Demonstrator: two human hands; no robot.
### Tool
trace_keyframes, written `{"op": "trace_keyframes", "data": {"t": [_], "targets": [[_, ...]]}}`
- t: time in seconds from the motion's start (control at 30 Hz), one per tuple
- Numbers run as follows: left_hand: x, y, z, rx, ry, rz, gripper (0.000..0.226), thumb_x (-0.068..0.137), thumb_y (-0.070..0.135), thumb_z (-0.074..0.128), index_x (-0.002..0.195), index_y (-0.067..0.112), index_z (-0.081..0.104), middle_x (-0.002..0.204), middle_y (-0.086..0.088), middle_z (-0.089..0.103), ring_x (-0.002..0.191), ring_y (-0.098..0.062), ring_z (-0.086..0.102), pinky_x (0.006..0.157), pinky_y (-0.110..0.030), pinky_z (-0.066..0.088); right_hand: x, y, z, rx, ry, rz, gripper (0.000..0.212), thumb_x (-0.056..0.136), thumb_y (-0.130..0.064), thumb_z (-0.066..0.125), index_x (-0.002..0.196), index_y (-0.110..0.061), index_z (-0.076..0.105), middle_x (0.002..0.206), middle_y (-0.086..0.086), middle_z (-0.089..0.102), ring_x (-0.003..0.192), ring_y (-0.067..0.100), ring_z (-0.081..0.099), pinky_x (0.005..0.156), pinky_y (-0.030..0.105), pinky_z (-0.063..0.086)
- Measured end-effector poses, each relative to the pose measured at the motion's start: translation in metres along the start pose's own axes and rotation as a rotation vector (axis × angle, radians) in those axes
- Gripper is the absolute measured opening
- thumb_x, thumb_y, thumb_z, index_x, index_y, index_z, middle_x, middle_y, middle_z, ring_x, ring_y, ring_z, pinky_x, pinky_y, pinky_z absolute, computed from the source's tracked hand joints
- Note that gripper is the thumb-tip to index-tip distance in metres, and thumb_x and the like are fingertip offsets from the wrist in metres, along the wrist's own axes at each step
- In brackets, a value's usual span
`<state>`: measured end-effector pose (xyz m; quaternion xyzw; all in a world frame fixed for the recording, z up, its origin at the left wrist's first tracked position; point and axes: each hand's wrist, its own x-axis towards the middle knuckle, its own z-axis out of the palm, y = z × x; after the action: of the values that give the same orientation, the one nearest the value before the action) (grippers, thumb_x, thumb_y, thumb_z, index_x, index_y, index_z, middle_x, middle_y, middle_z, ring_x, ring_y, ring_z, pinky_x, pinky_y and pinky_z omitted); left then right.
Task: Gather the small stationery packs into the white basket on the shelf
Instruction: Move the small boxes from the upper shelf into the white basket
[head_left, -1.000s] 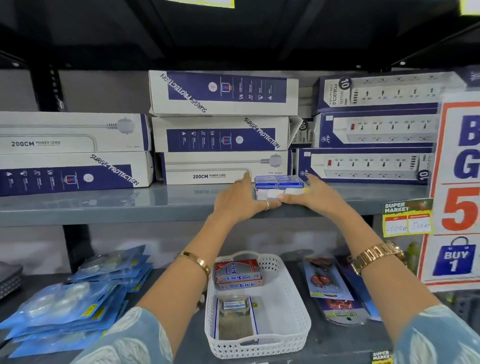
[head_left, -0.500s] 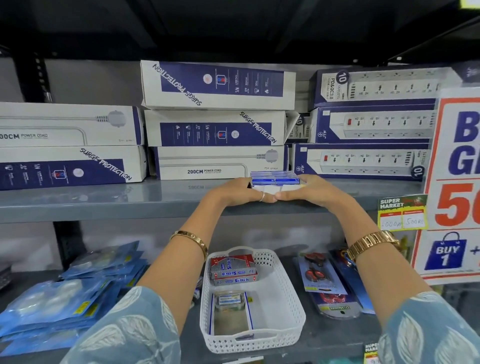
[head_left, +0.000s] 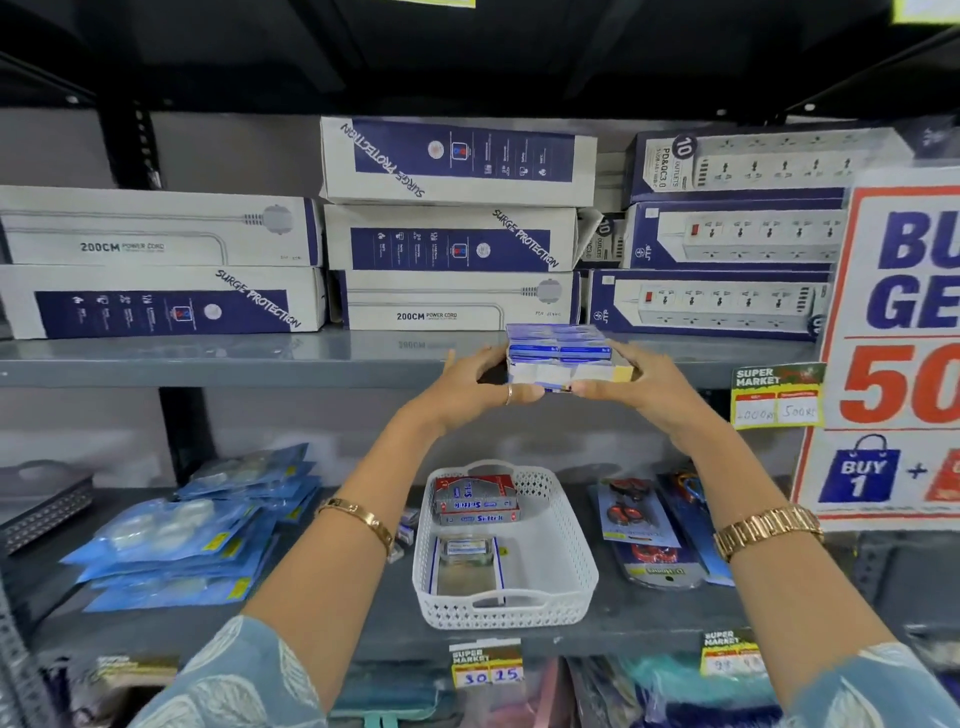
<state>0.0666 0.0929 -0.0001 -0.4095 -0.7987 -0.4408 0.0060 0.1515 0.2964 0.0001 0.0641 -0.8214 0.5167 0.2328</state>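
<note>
A stack of small blue-and-white stationery packs (head_left: 562, 357) is held between my left hand (head_left: 470, 387) and my right hand (head_left: 636, 384), just off the front edge of the upper grey shelf (head_left: 208, 358). Each hand grips one side of the stack. Below, on the lower shelf, stands the white perforated basket (head_left: 563, 540). Inside it lie two red-and-silver glue-stick boxes (head_left: 475, 496) at the back and a clear small pack (head_left: 466, 552) on a flat blue-edged card.
Power-strip boxes (head_left: 452, 234) are stacked along the back of the upper shelf. Blue blister packs (head_left: 192, 535) lie left of the basket, scissor packs (head_left: 639, 519) to its right. A promo sign (head_left: 893, 343) hangs at the right. One small pack (head_left: 407, 532) lies beside the basket.
Both hands have closed on the stack and lifted it off the upper shelf, drawing it towards me over the shelf's front edge.
</note>
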Motion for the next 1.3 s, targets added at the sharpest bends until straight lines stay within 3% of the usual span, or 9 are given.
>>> {"op": "trace_keyframes", "data": {"t": [0.1, 0.27, 0.37, 0.5, 0.7, 0.9, 1.1, 1.23, 1.3], "targets": [[-0.024, -0.002, 0.009, -0.233, 0.002, -0.008, 0.059, 0.081, 0.018, 0.071, 0.134, 0.030, 0.049, 0.129, 0.017, 0.056, 0.122, -0.003, 0.051, 0.116, -0.038, 0.031, -0.020, 0.004, 0.001, 0.039, -0.014, -0.029, 0.060, 0.063, -0.010, 0.083, 0.093, -0.054, 0.056, 0.075, -0.042, 0.066, 0.074, -0.024, 0.060, 0.058, -0.006, 0.042], [-0.056, -0.009, 0.028, -0.290, 0.079, -0.010, 0.079, 0.072, 0.011, 0.079, 0.141, 0.022, 0.042, 0.132, 0.021, 0.051, 0.127, 0.000, 0.047, 0.103, -0.011, 0.039, -0.053, 0.016, 0.008, 0.079, -0.033, -0.051, 0.070, 0.057, -0.004, 0.085, 0.105, -0.048, 0.059, 0.091, -0.030, 0.072, 0.085, -0.012, 0.066, 0.068, 0.003, 0.051], [-0.069, -0.016, 0.037, -0.331, 0.077, -0.006, 0.074, 0.069, 0.013, 0.082, 0.135, 0.026, 0.050, 0.130, 0.013, 0.060, 0.123, -0.003, 0.054, 0.104, -0.022, 0.042, -0.070, 0.020, 0.011, 0.121, -0.071, -0.027, 0.064, 0.052, -0.013, 0.087, 0.101, -0.046, 0.063, 0.095, -0.023, 0.074, 0.086, -0.005, 0.069, 0.067, 0.008, 0.052], [-0.084, -0.038, 0.056, -0.348, -0.015, -0.069, 0.063, 0.069, 0.007, 0.081, 0.113, 0.045, 0.059, 0.111, 0.021, 0.069, 0.110, 0.001, 0.062, 0.094, -0.016, 0.050, -0.086, 0.046, 0.022, 0.132, -0.120, 0.077, 0.064, 0.057, -0.004, 0.086, 0.105, -0.041, 0.065, 0.099, -0.015, 0.075, 0.089, 0.000, 0.070, 0.069, 0.012, 0.055], [-0.086, -0.079, 0.081, -0.382, -0.055, -0.221, 0.069, 0.068, -0.003, 0.079, 0.120, 0.035, 0.056, 0.107, 0.026, 0.067, 0.100, 0.010, 0.062, 0.081, -0.008, 0.050, -0.086, 0.091, 0.047, 0.182, -0.152, 0.225, 0.073, 0.059, 0.006, 0.082, 0.120, -0.025, 0.058, 0.110, -0.005, 0.070, 0.097, 0.009, 0.067, 0.085, 0.024, 0.054], [-0.073, -0.122, 0.091, -0.385, -0.098, -0.337, 0.074, 0.067, 0.000, 0.081, 0.132, 0.019, 0.053, 0.128, 0.008, 0.062, 0.116, -0.003, 0.057, 0.105, -0.024, 0.043, -0.067, 0.131, 0.061, 0.163, -0.273, 0.378, 0.070, 0.063, 0.012, 0.077, 0.116, -0.030, 0.058, 0.112, -0.010, 0.069, 0.102, 0.004, 0.065, 0.081, 0.020, 0.052], [-0.045, -0.170, 0.108, -0.310, -0.172, -0.441, 0.094, 0.066, 0.001, 0.081, 0.145, 0.010, 0.032, 0.149, -0.001, 0.041, 0.136, -0.014, 0.039, 0.115, -0.034, 0.033, -0.046, 0.176, 0.072, 0.073, -0.297, 0.515, 0.071, 0.062, 0.015, 0.074, 0.124, -0.015, 0.058, 0.108, -0.005, 0.072, 0.096, 0.009, 0.068, 0.072, 0.019, 0.054], [-0.030, -0.198, 0.125, -0.302, -0.224, -0.493, 0.096, 0.066, 0.006, 0.083, 0.146, 0.015, 0.031, 0.150, 0.004, 0.039, 0.137, -0.010, 0.036, 0.110, -0.019, 0.028, -0.035, 0.203, 0.078, 0.055, -0.262, 0.634, 0.092, 0.063, 0.014, 0.075, 0.143, -0.005, 0.035, 0.143, 0.011, 0.047, 0.132, 0.028, 0.044, 0.104, 0.042, 0.044], [-0.022, -0.214, 0.133, -0.291, -0.247, -0.506, 0.094, 0.065, 0.010, 0.084, 0.145, 0.015, 0.034, 0.150, 0.003, 0.039, 0.136, -0.010, 0.037, 0.113, -0.024, 0.030, -0.029, 0.215, 0.081, 0.031, -0.273, 0.674, 0.093, 0.062, 0.016, 0.074, 0.143, -0.005, 0.034, 0.144, 0.012, 0.045, 0.132, 0.029, 0.043, 0.103, 0.042, 0.045]]}}
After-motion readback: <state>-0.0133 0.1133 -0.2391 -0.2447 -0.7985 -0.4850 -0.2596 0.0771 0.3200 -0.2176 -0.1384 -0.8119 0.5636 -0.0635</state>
